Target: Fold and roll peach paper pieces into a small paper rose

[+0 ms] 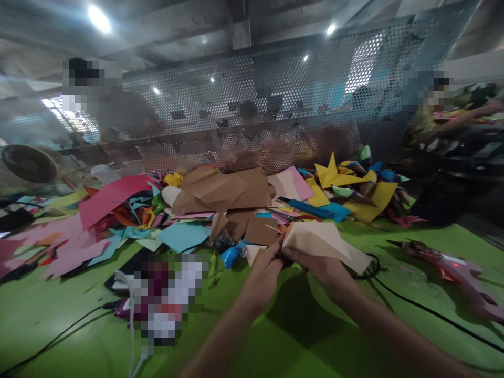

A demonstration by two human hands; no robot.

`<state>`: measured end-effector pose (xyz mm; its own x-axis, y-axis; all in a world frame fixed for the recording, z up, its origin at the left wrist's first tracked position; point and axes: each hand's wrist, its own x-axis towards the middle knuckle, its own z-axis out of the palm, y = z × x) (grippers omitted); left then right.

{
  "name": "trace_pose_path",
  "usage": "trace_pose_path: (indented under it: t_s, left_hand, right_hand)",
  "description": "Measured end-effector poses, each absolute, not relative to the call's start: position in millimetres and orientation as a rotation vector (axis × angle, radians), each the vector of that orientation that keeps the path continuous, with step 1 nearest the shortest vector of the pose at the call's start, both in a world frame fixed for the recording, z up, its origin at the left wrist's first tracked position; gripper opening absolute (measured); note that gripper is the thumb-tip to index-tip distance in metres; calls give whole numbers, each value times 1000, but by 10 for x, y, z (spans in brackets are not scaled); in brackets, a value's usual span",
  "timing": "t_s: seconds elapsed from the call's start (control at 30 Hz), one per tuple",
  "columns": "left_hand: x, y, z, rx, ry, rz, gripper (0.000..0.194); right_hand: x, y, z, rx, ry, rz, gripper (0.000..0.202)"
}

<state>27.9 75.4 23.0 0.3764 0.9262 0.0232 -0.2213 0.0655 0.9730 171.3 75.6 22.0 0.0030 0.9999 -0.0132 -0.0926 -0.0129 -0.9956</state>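
A folded cream paper piece (321, 239) is held above the green table, its wide end reaching right toward a black cord. My left hand (270, 265) is closed at the paper's left tip, with the fingertips pressed together there. Close beside it, my right hand (309, 258) pinches the lower left edge of the same paper. Both hands nearly touch each other. Brown paper sheets (226, 189) lie just beyond the hands, and a crumpled blue piece (232, 255) rests to their left.
A pink glue gun (460, 275) lies at the right on the green table (315, 341). Coloured paper scraps (185, 236) and a blue cutter (309, 208) lie along the back. A power strip (169, 299) with cables is at left. People sit beyond a perforated metal screen (252, 105).
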Motion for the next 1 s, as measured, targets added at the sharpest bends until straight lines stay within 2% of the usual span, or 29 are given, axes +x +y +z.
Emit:
trace_pose_path:
  t_s: [0.1,0.23,0.43,0.63,1.0]
  left_hand:
    - [252,784,193,1281,864,1057,50]
    - [217,824,130,1368,918,1071,51]
    - [183,838,122,1503,1029,1085,51]
    - [157,836,208,1474,869,973,49]
    - [176,788,281,1241,705,828,49]
  right_hand:
    - [1785,775,249,-1147,-1097,1273,34]
    - [1938,857,338,-1122,-902,1197,44]
    - [2103,938,409,-1055,-841,1355,40]
    - [2157,1006,409,-1071,-976,1364,34]
    - [2196,1051,381,-1182,-966,1206,42]
